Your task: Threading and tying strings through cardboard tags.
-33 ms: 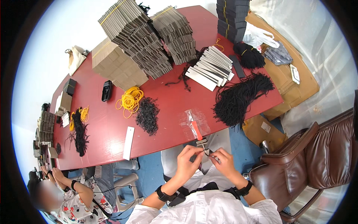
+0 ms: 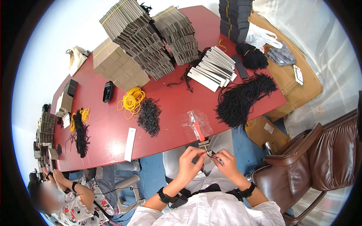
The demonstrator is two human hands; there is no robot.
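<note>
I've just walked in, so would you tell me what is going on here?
Just off the near edge of the red table, the left hand and right hand pinch a thin piece too small to identify. An orange item lies just ahead, black cords are heaped to the right, and a co-worker sits at left.

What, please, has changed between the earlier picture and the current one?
Nothing has visibly moved, been taken up or let go. The left hand and right hand stay close together at the table's edge, a small thin piece between their fingers. The red tool, black cords, white strips and yellow bands lie as they did.
</note>
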